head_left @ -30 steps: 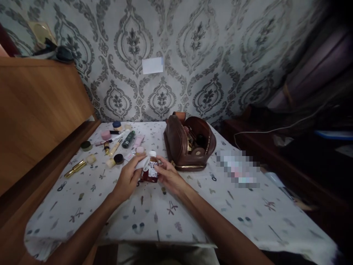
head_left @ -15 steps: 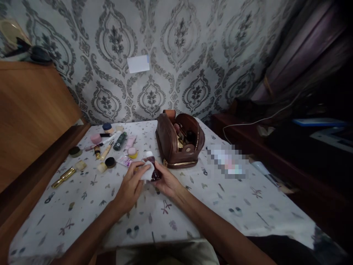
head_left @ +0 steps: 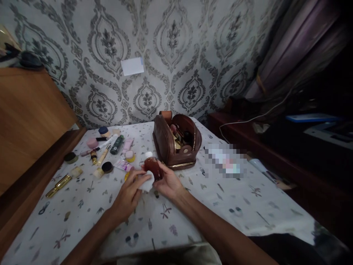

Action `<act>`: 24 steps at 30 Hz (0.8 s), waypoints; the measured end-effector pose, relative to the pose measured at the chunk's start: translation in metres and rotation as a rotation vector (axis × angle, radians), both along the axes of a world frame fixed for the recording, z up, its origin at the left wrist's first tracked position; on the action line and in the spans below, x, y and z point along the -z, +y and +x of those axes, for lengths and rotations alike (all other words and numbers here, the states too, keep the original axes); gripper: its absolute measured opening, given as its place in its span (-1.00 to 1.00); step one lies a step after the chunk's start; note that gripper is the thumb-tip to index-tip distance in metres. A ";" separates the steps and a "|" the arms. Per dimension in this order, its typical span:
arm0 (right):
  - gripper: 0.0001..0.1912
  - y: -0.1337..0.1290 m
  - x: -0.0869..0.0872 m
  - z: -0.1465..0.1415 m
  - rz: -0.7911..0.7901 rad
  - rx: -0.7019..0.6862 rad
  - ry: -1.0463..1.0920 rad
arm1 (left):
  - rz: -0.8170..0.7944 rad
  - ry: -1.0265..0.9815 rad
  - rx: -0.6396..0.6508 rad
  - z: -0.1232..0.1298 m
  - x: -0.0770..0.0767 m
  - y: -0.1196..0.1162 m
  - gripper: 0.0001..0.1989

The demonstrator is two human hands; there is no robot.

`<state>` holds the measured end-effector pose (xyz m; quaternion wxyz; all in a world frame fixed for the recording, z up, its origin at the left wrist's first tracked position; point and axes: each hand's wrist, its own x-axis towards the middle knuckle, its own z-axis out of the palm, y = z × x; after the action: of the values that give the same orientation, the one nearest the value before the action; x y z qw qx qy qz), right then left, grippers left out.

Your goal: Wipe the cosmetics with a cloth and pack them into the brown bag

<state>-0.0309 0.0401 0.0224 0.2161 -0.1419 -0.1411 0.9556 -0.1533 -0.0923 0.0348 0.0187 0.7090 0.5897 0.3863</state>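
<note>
- Left hand [head_left: 128, 195] has its fingers closed on a small, white, crumpled wipe [head_left: 147, 183].
- Right hand [head_left: 168, 182] is clasped on the right side of a reddish-brown, see-through bottle with a white cap [head_left: 152, 168]. It is held cap up, slightly tilted, over the table.
- The wipe sits at the bottle's lower left (whether it presses on the surface is hard to tell), so the two hands are close together.
- Just behind the bottle, to the right, stands a brown leather-look bag with a gold zip [head_left: 162, 138], unzipped, with small items inside.
- Near the left hand lie a white-and-purple squeeze tube [head_left: 124, 165], a small pink-lidded yellow jar [head_left: 129, 156] and a round black-lidded pot [head_left: 107, 167].
- Beneath everything is a white patterned tablecloth [head_left: 212, 213].
</note>
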 end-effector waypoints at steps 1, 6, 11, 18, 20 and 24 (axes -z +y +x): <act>-0.80 -0.001 0.000 0.000 -0.014 -0.001 0.007 | 0.010 -0.018 -0.028 -0.002 -0.003 0.002 -0.45; -0.87 -0.007 0.002 0.000 -0.029 0.010 -0.001 | 0.052 -0.150 -0.205 -0.002 -0.012 0.016 -0.58; -0.85 0.000 0.003 -0.002 -0.075 0.096 -0.047 | 0.003 -0.156 -0.121 0.014 0.002 0.005 -0.56; -0.95 0.001 0.012 -0.008 -0.075 0.106 -0.070 | -0.027 -0.172 -0.116 0.006 0.003 0.003 -0.60; -0.95 -0.002 0.014 -0.010 -0.062 0.094 -0.064 | -0.011 -0.223 -0.186 0.002 0.000 0.010 -0.64; -0.96 -0.003 0.016 -0.012 -0.053 0.080 -0.057 | -0.033 -0.241 -0.192 0.007 0.005 0.013 -0.66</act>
<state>-0.0425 0.0375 0.0062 0.2461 -0.1802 -0.1163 0.9452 -0.1458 -0.0789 0.0302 0.0639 0.5974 0.6546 0.4588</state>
